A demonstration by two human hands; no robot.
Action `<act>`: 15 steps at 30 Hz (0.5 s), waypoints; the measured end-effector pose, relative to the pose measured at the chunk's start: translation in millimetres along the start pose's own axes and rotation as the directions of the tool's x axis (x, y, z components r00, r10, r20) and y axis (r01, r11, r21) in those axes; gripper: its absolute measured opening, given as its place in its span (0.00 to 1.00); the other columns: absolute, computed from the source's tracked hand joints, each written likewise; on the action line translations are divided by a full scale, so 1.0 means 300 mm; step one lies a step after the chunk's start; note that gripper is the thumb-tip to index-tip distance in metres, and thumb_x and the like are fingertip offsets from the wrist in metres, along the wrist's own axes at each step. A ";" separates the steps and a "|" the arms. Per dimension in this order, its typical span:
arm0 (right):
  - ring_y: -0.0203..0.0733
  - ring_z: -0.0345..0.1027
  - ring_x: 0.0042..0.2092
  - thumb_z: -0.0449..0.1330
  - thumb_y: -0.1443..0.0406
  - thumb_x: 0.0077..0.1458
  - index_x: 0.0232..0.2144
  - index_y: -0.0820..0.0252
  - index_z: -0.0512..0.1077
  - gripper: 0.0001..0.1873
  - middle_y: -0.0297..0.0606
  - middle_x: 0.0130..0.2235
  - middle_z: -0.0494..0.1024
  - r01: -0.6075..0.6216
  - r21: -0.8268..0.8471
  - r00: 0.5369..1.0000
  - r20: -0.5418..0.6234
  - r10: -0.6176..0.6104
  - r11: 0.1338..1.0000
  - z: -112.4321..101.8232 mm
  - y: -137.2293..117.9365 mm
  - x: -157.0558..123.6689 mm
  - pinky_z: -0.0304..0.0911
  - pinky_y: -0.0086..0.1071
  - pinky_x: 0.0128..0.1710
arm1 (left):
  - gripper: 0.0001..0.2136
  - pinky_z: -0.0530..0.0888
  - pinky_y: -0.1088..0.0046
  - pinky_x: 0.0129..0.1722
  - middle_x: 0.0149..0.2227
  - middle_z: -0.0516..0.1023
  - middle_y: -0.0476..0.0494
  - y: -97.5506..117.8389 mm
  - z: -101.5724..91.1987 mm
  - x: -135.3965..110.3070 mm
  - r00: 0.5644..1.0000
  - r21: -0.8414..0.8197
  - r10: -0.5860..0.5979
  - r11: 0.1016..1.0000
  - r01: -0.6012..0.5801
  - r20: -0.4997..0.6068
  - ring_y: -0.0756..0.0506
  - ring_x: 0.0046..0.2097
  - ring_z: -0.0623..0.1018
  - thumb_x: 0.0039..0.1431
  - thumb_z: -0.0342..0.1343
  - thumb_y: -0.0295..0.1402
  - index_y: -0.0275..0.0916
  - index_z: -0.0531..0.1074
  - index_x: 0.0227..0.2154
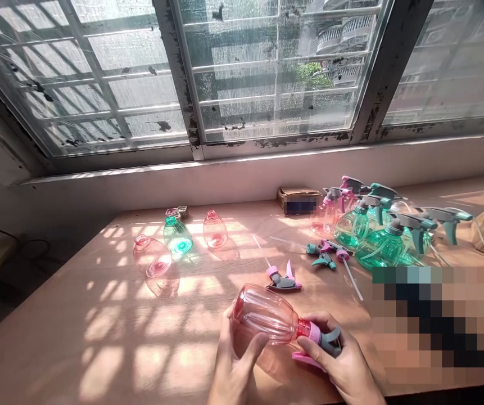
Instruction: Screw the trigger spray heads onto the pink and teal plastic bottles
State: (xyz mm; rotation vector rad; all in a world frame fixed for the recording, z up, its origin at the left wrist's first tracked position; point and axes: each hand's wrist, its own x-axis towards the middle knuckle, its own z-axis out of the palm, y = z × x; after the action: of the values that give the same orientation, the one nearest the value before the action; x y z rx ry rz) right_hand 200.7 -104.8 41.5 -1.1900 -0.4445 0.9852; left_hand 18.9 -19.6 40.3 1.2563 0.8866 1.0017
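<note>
L hand (235, 360), fingers gripping clear pink plastic bottle (262, 315), tilted, 6 o'clock of view w/ brown wooden desk (56, 326) below; R hand (347, 360), fingers round its pink/grey plastic spray head (315, 333); loose pink/grey plastic sprayer (283, 281), btl's 1 o'clock

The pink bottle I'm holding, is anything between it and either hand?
Nothing visible separates the left hand from the pink bottle. The right hand grips the spray head at the bottle's neck; whether that thumb also touches the bottle is unclear.
</note>
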 end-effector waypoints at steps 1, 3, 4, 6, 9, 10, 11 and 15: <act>0.46 0.83 0.34 0.87 0.47 0.37 0.36 0.54 0.87 0.27 0.32 0.34 0.87 0.000 0.004 1.000 0.003 0.000 1.000 0.000 -0.001 0.001 0.88 0.39 0.35 | 0.38 0.62 0.40 0.76 0.69 0.77 0.34 0.002 -0.002 0.005 1.000 -0.028 0.000 1.000 0.001 0.006 0.25 0.73 0.71 0.63 0.71 0.49 0.49 0.66 0.72; 0.44 0.82 0.34 0.86 0.47 0.39 0.37 0.53 0.87 0.27 0.32 0.35 0.87 0.004 0.007 1.000 -0.003 -0.004 1.000 -0.003 -0.002 0.007 0.88 0.38 0.34 | 0.38 0.63 0.45 0.77 0.72 0.74 0.36 0.011 -0.005 0.012 1.000 -0.061 -0.008 0.998 0.009 0.011 0.26 0.75 0.68 0.60 0.74 0.46 0.50 0.68 0.71; 0.43 0.82 0.33 0.86 0.47 0.39 0.37 0.53 0.87 0.27 0.32 0.35 0.88 0.009 0.005 1.000 -0.006 -0.009 1.000 -0.006 -0.002 0.010 0.88 0.38 0.33 | 0.37 0.63 0.48 0.77 0.74 0.71 0.37 0.016 -0.006 0.014 1.000 -0.057 -0.011 0.998 0.012 0.010 0.28 0.77 0.66 0.58 0.75 0.44 0.50 0.70 0.69; 0.41 0.80 0.31 0.85 0.47 0.41 0.38 0.53 0.87 0.26 0.31 0.34 0.87 0.019 0.003 1.000 -0.008 -0.019 1.000 -0.013 0.000 0.016 0.87 0.36 0.32 | 0.35 0.63 0.52 0.78 0.77 0.67 0.38 0.026 -0.008 0.013 1.000 -0.033 -0.020 0.999 0.020 0.018 0.30 0.79 0.63 0.58 0.75 0.41 0.49 0.72 0.67; 0.40 0.80 0.29 0.85 0.47 0.41 0.37 0.54 0.87 0.27 0.30 0.32 0.86 0.024 -0.001 1.000 -0.001 -0.024 1.000 -0.016 0.005 0.017 0.87 0.36 0.32 | 0.37 0.62 0.51 0.78 0.78 0.65 0.38 0.027 -0.010 0.007 1.000 -0.005 -0.003 1.000 0.003 0.009 0.29 0.79 0.61 0.56 0.77 0.40 0.49 0.72 0.68; 0.40 0.80 0.30 0.86 0.47 0.40 0.37 0.54 0.87 0.27 0.30 0.32 0.86 0.018 -0.001 1.000 0.002 -0.018 1.000 -0.015 0.006 0.015 0.88 0.36 0.33 | 0.38 0.62 0.49 0.78 0.77 0.67 0.37 0.022 -0.011 0.007 1.000 0.004 0.007 1.000 -0.007 -0.002 0.28 0.79 0.61 0.55 0.77 0.41 0.49 0.72 0.68; 0.41 0.81 0.31 0.86 0.47 0.39 0.37 0.54 0.87 0.27 0.31 0.34 0.87 0.014 -0.003 1.000 0.010 -0.014 1.000 -0.012 0.007 0.012 0.88 0.37 0.33 | 0.39 0.61 0.46 0.78 0.76 0.69 0.36 0.015 -0.012 0.007 1.000 0.014 0.020 1.000 -0.020 -0.010 0.26 0.79 0.61 0.55 0.77 0.43 0.48 0.72 0.68; 0.43 0.82 0.34 0.87 0.47 0.37 0.36 0.54 0.87 0.27 0.32 0.35 0.88 0.014 -0.022 0.999 0.040 -0.014 1.000 0.004 0.000 -0.001 0.87 0.35 0.36 | 0.38 0.64 0.43 0.76 0.73 0.73 0.32 -0.005 -0.014 0.016 1.000 -0.012 0.018 1.000 -0.018 -0.007 0.24 0.76 0.67 0.60 0.73 0.48 0.46 0.70 0.70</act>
State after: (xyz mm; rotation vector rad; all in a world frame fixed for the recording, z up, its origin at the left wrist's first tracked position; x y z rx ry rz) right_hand 199.6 -104.3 42.1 -1.1870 -0.4957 0.9957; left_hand 16.6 -13.8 38.3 1.2535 0.8748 1.0244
